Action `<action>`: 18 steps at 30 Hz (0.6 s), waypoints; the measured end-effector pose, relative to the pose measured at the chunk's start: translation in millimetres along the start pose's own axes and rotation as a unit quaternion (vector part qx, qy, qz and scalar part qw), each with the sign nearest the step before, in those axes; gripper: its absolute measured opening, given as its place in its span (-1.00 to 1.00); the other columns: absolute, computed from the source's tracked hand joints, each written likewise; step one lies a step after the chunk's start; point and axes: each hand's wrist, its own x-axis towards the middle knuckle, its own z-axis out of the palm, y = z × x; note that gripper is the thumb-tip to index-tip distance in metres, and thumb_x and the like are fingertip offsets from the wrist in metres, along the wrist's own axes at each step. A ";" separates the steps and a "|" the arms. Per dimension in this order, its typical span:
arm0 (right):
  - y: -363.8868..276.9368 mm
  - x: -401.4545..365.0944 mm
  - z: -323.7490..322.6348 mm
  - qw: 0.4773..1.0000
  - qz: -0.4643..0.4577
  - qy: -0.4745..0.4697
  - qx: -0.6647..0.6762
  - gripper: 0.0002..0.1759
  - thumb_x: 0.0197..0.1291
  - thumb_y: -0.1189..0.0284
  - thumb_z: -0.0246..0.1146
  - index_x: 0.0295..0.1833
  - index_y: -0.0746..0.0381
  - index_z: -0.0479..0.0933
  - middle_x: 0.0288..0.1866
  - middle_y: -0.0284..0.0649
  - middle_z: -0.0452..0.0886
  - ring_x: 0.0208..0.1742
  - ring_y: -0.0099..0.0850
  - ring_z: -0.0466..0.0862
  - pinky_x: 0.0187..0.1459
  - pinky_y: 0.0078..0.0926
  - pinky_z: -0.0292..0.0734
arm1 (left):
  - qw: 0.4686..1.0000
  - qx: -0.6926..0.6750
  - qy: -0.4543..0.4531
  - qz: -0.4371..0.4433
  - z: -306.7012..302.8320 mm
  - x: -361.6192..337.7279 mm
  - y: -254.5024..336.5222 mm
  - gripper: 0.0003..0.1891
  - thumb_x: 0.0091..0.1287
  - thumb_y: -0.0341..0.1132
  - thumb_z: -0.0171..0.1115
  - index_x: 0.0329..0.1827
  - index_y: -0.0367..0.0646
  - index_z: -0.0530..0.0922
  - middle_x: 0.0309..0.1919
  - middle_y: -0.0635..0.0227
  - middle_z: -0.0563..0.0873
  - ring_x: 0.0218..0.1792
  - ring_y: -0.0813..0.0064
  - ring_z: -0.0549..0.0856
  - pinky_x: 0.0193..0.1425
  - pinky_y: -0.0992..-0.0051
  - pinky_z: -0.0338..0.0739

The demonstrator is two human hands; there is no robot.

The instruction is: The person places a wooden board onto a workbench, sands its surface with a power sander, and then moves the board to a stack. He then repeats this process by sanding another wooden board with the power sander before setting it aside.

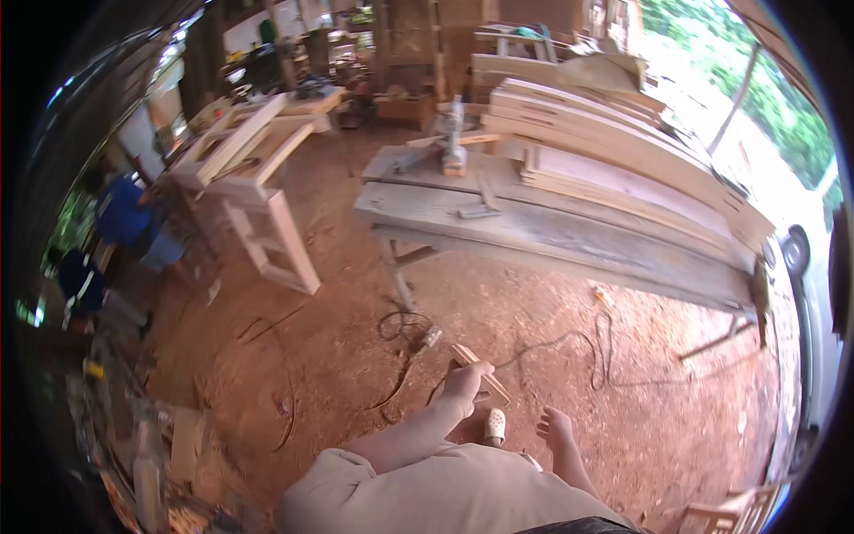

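My left hand is closed round some thin light wooden strips, held low in front of my body above the reddish dirt floor. To the right, my right hand hangs with its fingers apart and nothing in it. Between the two hands a light clog shows on my foot. A dark cable lies on the floor just left of my left hand, with a plug or socket block near the strips.
A grey workbench ahead holds stacked boards and a tool. Wooden frames stand at the left, near two people. Cables cross the floor; scrap wood lies lower left.
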 end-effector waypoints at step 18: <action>-46.8 11.9 -64.0 0.854 0.148 0.028 0.498 0.01 0.55 -0.17 0.04 0.73 0.33 -0.13 0.67 0.26 0.16 0.64 0.19 0.28 0.59 0.20 0.26 | 0.961 0.159 -0.220 -0.050 142.1 -102.4 160.4 -0.33 0.21 -0.39 0.28 0.39 -0.48 0.34 0.13 -0.08 0.63 0.12 0.00 0.73 0.33 0.00 0.72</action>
